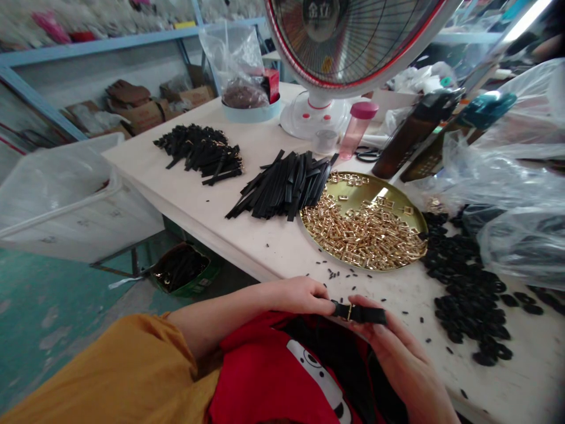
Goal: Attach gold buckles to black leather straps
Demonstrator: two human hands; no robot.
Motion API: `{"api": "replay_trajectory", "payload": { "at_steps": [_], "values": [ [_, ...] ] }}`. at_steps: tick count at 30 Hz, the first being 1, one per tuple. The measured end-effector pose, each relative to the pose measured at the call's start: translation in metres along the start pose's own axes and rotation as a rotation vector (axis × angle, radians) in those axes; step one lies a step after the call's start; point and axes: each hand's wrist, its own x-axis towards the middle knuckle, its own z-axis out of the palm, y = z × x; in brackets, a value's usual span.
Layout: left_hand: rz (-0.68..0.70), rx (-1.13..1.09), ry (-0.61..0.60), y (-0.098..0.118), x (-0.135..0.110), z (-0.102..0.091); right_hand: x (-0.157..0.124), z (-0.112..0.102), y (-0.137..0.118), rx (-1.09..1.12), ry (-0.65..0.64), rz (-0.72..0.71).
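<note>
Between my hands, just off the table's front edge, is a short black strap [369, 315] with a small gold buckle [349, 311] on it. My left hand [304, 296] pinches the strap's left end. At the other side my right hand [392, 347] has its fingers closed round the strap, close to the buckle. Beyond them a round gold tray [348, 203] holds a heap of gold buckles [359, 232]. Flat black straps [282, 185] lie in a pile left of the tray, touching its rim. A second pile of black straps with gold fittings [200, 150] lies farther back.
Black rings or loops [470, 294] are heaped on the right, beside plastic bags [525, 218]. An electric fan [315, 112], a pink-lidded bottle [357, 129] and scissors [368, 154] stand or lie behind the tray. A white bin [79, 206] is left of the table.
</note>
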Motion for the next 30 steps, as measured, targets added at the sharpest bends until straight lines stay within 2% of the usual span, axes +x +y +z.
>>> {"api": "replay_trajectory", "payload": {
  "at_steps": [5,10,12,15,18,22,26,30],
  "values": [
    [0.046,0.130,0.025,0.006,-0.008,0.001,0.011,0.008,-0.001,-0.081,-0.082,0.008],
    [0.108,0.098,-0.021,0.007,-0.014,0.002,0.012,0.016,-0.003,0.069,-0.234,0.251],
    [0.091,0.059,-0.028,0.005,-0.014,0.002,0.010,0.017,0.000,0.150,-0.262,0.296],
    [0.069,0.070,-0.027,0.003,-0.012,0.000,0.009,0.020,0.005,0.229,-0.282,0.279],
    [0.105,0.206,-0.012,0.005,-0.011,0.000,0.009,0.023,0.009,0.254,-0.236,0.268],
    [0.103,0.327,0.016,0.007,-0.006,0.005,0.011,0.027,0.006,0.088,-0.183,0.228],
    [0.020,0.312,0.029,0.006,-0.001,0.011,0.012,0.029,-0.001,-0.029,-0.259,0.215],
    [0.021,0.182,0.060,0.003,-0.003,0.012,0.011,0.029,0.000,0.022,-0.255,0.259]
  ]
}}
